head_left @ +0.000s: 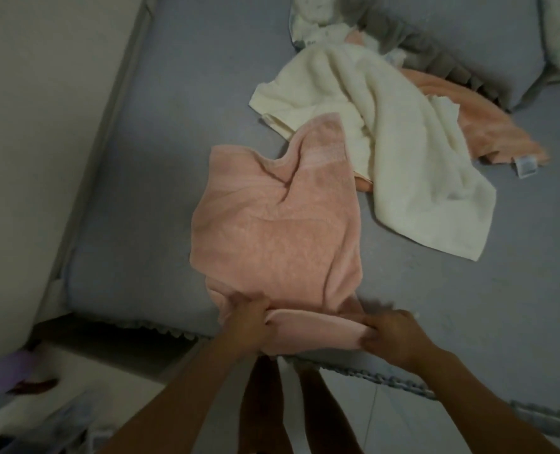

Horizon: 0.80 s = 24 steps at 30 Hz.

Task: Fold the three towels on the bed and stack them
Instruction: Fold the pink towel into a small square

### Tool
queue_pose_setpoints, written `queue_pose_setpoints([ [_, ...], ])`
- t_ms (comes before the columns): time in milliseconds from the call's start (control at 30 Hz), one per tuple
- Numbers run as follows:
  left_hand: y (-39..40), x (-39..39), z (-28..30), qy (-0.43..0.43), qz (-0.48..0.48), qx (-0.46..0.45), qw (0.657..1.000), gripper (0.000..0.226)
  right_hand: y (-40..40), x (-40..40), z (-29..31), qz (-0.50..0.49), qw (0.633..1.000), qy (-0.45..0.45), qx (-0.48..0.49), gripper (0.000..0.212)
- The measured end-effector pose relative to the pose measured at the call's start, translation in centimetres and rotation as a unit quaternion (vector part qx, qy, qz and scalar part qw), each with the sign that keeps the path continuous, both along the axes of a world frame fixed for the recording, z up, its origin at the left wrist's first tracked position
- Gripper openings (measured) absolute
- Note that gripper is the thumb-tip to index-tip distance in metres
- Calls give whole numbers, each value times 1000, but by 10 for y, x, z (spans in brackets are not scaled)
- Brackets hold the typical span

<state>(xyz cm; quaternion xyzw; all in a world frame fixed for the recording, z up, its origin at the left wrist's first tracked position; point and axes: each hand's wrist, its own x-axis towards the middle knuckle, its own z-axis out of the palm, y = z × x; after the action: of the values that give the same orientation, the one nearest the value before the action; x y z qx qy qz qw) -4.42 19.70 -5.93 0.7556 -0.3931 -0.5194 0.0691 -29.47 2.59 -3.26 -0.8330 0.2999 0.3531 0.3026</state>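
Grey bedding covers the bed (147, 178) we are leaning over, its ruffled edge running just under our wrists, with a pale wall off to the far side of our left arm. Nearest to us, our left hand (249, 314) and right hand (391, 332) both pinch the near hem of the pink towel (272, 231), fingers curled into the cloth where it hangs over the mattress edge. We judge the hold is at the two near corners so that this edge can be lifted and carried forward as one straight line, which would make the first fold; the towel is not yet flat, since a deep crease dips into its far edge. Just beyond that far edge, ahead and toward our right hand's side, the cream towel (386, 132) lies crumpled and overlaps the pink one's far corner, so it may drag when we lift. Farther still on the same side, the orange towel (488, 126) sits partly under the cream one, with a small white tag (524, 166) at its near corner; any print on it is too small to read. Past both, a grey pillow (462, 37) rests at the head. Nothing is folded or stacked yet.
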Motion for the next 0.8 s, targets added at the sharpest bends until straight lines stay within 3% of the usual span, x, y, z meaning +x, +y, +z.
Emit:
queue_pose_setpoints([
  [67, 25, 14, 6, 46, 65, 16, 997, 34, 2, -9, -6, 55, 994, 76, -59, 52],
  [133, 48, 24, 13, 65, 102, 55, 991, 25, 2, -13, -10, 22, 991, 117, -65, 45],
  [200, 69, 31, 17, 84, 118, 104, 984, 19, 0, -14, -11, -20, 993, 107, -37, 35],
  [300, 91, 40, 28, 122, 162, 133, 970, 45, -11, -12, 2, -42, 995, 87, 24, 8],
  [367, 103, 42, 30, 111, 199, 132, 965, 39, -18, -10, 11, -72, 991, 82, 72, 15],
  [433, 107, 45, 33, 96, 295, 110, 944, 24, -25, -5, 16, -83, 989, 73, 99, 20],
  [533, 96, 56, 34, 84, 418, 25, 904, 10, -33, 12, 23, -153, 983, 7, 105, 15],
  [633, 68, 78, 35, 20, 491, -39, 870, 9, -48, 40, 33, -304, 941, -112, 99, 14],
  [733, 37, 105, 37, -23, 469, -75, 880, 11, -70, 78, 37, -398, 898, -177, 57, 9],
  [800, 17, 123, 38, -14, 472, -97, 876, 14, -82, 101, 34, -431, 880, -200, 17, 18],
])
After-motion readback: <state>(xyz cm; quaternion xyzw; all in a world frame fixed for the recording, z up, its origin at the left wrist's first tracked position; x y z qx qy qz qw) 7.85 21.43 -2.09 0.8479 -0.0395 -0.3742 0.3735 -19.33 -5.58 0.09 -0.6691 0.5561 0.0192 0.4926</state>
